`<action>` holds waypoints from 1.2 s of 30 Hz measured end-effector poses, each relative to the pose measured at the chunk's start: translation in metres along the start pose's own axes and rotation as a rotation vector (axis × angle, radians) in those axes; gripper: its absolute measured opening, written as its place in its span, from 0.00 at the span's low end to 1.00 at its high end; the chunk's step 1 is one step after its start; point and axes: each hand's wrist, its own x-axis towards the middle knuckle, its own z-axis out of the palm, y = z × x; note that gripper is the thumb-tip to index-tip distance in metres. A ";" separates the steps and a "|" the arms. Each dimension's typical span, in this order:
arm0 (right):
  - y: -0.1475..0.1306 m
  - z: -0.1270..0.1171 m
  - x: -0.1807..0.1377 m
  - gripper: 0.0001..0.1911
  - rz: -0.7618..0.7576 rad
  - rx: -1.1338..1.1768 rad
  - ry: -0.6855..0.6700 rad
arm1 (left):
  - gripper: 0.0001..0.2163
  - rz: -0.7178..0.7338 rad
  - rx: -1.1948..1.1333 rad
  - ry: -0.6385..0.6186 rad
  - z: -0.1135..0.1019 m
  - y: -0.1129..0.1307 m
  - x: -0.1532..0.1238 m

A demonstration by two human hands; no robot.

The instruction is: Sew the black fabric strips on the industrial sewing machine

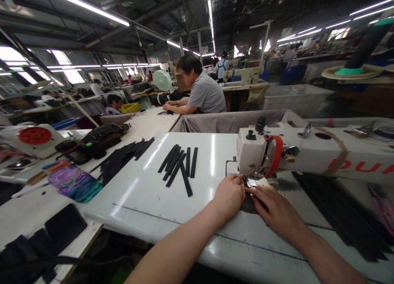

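Note:
A white sewing machine [252, 152] with an orange-red finger guard stands on the pale tabletop, its needle area lit. My left hand [229, 195] is at the left of the presser foot, fingers curled down on a black fabric strip [248, 205]. From the other side my right hand [273, 204] grips the strip's edge with thumb and fingertips near the needle. Most of the strip is hidden under the hands and machine head. To the left of my hands several short black strips [177, 165] lie in a loose pile on the table.
Long black strips [341, 214] lie under the machine arm, beside pink-handled scissors [384, 206]. At left are more black strips [120, 161], a purple-teal bottle [75, 181] and black pieces [64, 226]. Across the table, a person in grey [205, 91] handles black pieces.

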 end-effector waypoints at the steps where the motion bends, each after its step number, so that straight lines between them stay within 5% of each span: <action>1: 0.000 0.000 0.000 0.15 0.004 0.002 0.001 | 0.10 0.001 0.003 0.001 0.000 0.000 0.001; 18: -0.003 0.000 -0.001 0.16 0.030 0.049 -0.030 | 0.10 -0.021 -0.012 0.020 0.000 0.000 0.002; 25: -0.001 0.000 -0.002 0.15 0.014 0.051 0.016 | 0.11 -0.295 -0.220 0.241 0.005 -0.009 0.004; 29: -0.002 0.001 -0.001 0.15 0.003 0.047 0.016 | 0.09 -0.184 -0.114 0.116 0.009 -0.025 0.010; 33: -0.003 -0.001 -0.001 0.15 0.003 0.039 0.007 | 0.08 -0.349 0.015 0.186 0.002 -0.035 0.009; 36: -0.004 -0.003 0.000 0.15 -0.001 0.033 0.020 | 0.08 -0.344 0.014 0.178 -0.006 -0.029 0.005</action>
